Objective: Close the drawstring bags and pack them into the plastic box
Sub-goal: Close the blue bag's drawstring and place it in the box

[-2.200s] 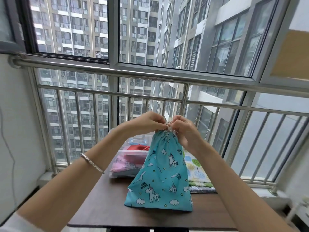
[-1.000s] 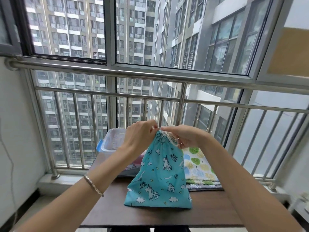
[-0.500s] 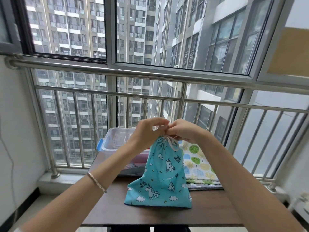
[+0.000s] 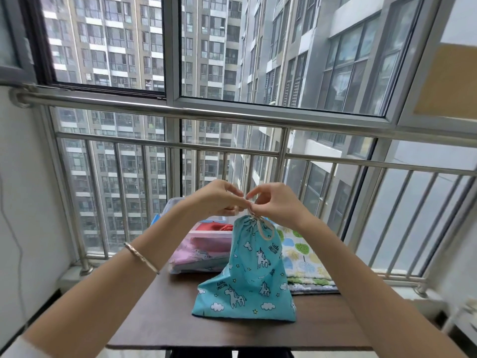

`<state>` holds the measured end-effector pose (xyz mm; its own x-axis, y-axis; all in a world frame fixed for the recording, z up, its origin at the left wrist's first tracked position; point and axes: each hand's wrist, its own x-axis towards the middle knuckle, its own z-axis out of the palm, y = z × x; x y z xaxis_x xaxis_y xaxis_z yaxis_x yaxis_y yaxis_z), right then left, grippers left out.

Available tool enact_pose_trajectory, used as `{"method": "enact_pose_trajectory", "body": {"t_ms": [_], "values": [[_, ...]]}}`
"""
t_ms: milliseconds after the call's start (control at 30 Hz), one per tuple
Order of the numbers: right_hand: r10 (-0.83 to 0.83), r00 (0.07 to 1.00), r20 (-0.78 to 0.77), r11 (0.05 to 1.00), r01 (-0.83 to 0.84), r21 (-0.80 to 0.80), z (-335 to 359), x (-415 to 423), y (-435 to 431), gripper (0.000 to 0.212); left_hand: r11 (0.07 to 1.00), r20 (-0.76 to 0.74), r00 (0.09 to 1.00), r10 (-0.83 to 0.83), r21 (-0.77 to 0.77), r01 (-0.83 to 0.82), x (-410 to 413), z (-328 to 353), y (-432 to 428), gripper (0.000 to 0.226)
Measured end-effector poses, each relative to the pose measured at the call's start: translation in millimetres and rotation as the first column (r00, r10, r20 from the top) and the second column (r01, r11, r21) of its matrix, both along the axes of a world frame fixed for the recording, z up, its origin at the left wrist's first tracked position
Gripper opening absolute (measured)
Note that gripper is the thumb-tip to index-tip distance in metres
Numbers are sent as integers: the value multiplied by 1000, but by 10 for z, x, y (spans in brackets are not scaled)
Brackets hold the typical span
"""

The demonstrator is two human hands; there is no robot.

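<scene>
A blue drawstring bag [image 4: 247, 280] printed with unicorns and clouds stands upright near the middle of the dark wooden table [image 4: 160, 319], its flat bottom a little back from the near edge. Its mouth is gathered tight into a narrow neck, and a loop of pale cord [image 4: 263, 232] hangs down the right side of that neck.

Both hands meet just above the neck. The left hand [image 4: 219, 200] has its thumb and fingers brought together, pinching the cord, and a thin bracelet [image 4: 142, 258] sits on that wrist. The right hand [image 4: 277, 206] pinches the cord between thumb and forefinger, right beside the left fingertips, with its other fingers loosely curled. The exact run of the cord between the fingertips is too small to make out.

Behind the bag, toward the far left corner of the table, sits a clear plastic box [image 4: 204, 233] with no lid on it. A red bag [image 4: 219, 226] lies on top inside it, and a pink bag [image 4: 193, 254] shows through the front wall below. The blue bag stands in front of the box's right end, outside it.

Toward the far right corner lies a flat stack of cloth bags [image 4: 302, 257], the top one white with green, blue and yellow tree shapes. The blue bag overlaps its left edge in view.

Past the far edge of the table runs a steel railing [image 4: 232, 113], with windows and tower blocks beyond.
</scene>
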<state>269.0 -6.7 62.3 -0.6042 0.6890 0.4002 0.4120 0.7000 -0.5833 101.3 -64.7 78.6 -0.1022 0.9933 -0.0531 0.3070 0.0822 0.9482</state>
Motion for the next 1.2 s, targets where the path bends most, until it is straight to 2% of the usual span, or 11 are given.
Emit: {"method": "enact_pose_trajectory", "body": {"t_ms": [133,267,400,500,600,667,733,867,967,1133,1200], "values": [[34,991,131,998,-41,55,16,24,28,11,988,53,991,-122,-93,126,-84,16,42,26],[117,988,103,958,-84,-275,90,61,28,15,981,-28,982,-189,-50,187,-70,60,39,22],[123,968,-217,563,-248,-788,59,110,113,16,982,-358,927,-114,99,159,50,121,-11,8],[89,907,-411,324,-416,-850,-13,143,132,12,967,-502,863,-56,189,173,127,146,-22,4],[60,864,-500,245,-498,-832,-67,145,105,8,963,-559,828,-35,203,177,154,162,-6,10],[77,872,-484,348,-479,-806,-80,105,72,5,974,-585,810,-47,152,166,148,156,9,17],[22,902,-432,553,-371,-746,-80,68,38,5,986,-588,805,-82,72,153,121,138,22,24],[-95,934,-346,914,-56,-403,-103,68,-58,27,989,-247,958,-148,-60,137,43,80,70,30],[-60,927,-369,985,-5,-173,-102,63,-149,12,977,20,988,-151,-146,152,29,37,87,25],[-47,909,-415,985,-26,-168,-104,91,-149,21,950,267,952,-149,-229,213,31,-25,129,19],[-39,921,-387,989,-21,-148,-90,124,-145,9,944,327,930,-165,-222,245,22,-32,118,18]]}}
